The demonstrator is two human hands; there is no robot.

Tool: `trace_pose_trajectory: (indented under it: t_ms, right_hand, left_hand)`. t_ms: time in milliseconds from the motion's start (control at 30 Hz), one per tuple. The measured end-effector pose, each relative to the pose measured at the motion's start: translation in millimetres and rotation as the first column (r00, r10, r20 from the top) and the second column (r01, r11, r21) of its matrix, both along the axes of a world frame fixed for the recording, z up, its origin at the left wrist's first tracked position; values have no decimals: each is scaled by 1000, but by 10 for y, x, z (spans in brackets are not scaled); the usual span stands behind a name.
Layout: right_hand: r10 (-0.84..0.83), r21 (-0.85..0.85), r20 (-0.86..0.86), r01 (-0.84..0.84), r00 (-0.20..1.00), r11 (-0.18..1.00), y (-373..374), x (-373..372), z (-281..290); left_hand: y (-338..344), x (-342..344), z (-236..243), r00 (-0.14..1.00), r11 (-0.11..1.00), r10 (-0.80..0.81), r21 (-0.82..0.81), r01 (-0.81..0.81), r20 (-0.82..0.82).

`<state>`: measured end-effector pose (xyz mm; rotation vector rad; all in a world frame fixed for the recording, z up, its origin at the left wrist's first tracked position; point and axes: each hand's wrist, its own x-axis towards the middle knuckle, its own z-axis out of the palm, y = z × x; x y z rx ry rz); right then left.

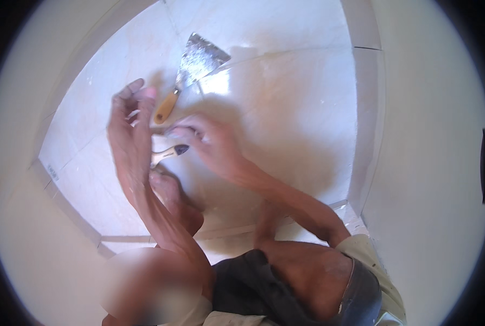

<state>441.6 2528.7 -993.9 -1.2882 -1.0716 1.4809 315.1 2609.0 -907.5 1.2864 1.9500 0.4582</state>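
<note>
Head view, looking down at a pale tiled floor (286, 108). Scraper (191, 73) lies flat on the tiles: wide metal blade away from the person, wooden handle toward the hands. Left hand (131, 122) open, fingers extended, just beside the handle end; contact cannot be told. Right hand (207, 141) curled, fingertips near the same handle end; whether it holds anything is hidden by blur. Brush (169, 154), pale handle and dark tip, lies between the two hands. White walls (427, 136) on both sides.
</note>
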Motion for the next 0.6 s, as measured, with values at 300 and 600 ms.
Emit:
trace_pose_trajectory:
  t_ms: [300,600]
  right_hand:
    - [-576,-129,105,585,811,801,-135,1673,122]
    - [-437,346,804,279,403,896,-1396,2347,-613]
  left_hand:
    - [-435,1981,-544,543,980,154,-57,-191,825]
    - [-67,3268,-1279,796,868,-180,474,-148,578]
